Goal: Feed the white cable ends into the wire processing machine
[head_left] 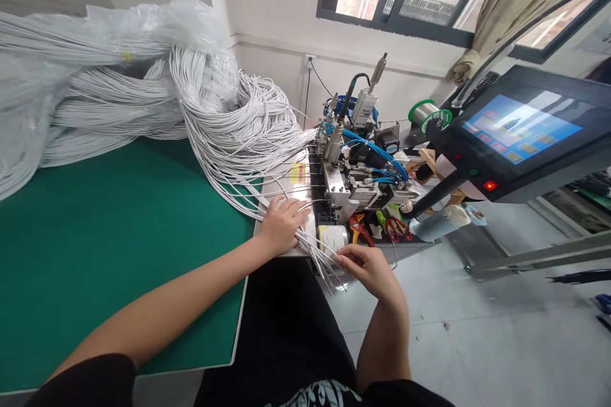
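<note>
My left hand (pixel 284 227) is closed over a bunch of thin white cables (pixel 315 248) at the near end of the machine's metal plate. Their loose ends fan out past my fingers toward the floor side. With thumb and forefinger, my right hand (pixel 368 272) pinches one white cable near its tip, just right of the fan. Other single cables run across the plate into the black feed row of a wire-processing machine (pixel 338 181). They come from a large heap of white cables (pixel 238 121) behind my left hand.
A green-topped table (pixel 119 235) lies to the left, with plastic-wrapped cable bundles (pixel 109 89) along its back. Beside the machine are orange-handled pliers (pixel 360 229), red-handled scissors (pixel 397 229) and a solder wire spool (pixel 427 116). A control screen (pixel 522 127) juts out at right.
</note>
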Tool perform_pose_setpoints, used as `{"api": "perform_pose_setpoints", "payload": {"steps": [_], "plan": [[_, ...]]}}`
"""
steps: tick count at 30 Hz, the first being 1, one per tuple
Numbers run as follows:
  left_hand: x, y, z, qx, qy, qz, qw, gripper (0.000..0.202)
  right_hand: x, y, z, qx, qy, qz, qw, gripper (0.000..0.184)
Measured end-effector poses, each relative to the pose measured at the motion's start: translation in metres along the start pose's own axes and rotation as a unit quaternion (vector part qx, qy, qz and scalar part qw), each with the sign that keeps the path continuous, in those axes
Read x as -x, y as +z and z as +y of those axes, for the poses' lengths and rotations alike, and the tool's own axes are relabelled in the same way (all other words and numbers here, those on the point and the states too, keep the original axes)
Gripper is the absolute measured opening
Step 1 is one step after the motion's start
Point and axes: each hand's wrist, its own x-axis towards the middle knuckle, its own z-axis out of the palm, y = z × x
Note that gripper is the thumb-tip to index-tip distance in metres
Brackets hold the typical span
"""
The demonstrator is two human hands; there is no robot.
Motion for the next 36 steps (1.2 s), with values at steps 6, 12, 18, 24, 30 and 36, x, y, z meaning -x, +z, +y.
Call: {"api": "perform_pose_setpoints", "payload": {"steps": [6,12,18,24,30,36], "plan": [[0.001,0.000,-0.005,0.040,0.102,0.020,0.994,0.047,-0.013,0.001,0.006,-0.087,-0.013,0.107,0.990,0.027],[-0.002,-0.003,-0.007,0.040,0.155,0.087,0.983,0.040,-0.039,0.001,0.014,-0.139,-0.015,0.254,0.957,0.030],[0.000,0.000,-0.007,0.019,0.164,0.072,0.984,0.033,-0.062,0.012,0.015,-0.227,-0.037,0.268,0.936,0.035],[0.000,0.000,-0.006,0.011,0.158,0.014,0.987,0.031,-0.069,0.019,0.017,-0.282,-0.023,0.243,0.928,0.038],[-0.002,-0.003,-0.006,0.015,0.142,-0.013,0.990,0.041,-0.064,0.006,0.019,-0.180,-0.025,0.253,0.950,0.033],[-0.004,0.000,-0.003,0.003,0.109,-0.012,0.994,0.042,-0.069,-0.003,0.029,-0.013,-0.011,0.221,0.975,0.031]]}}
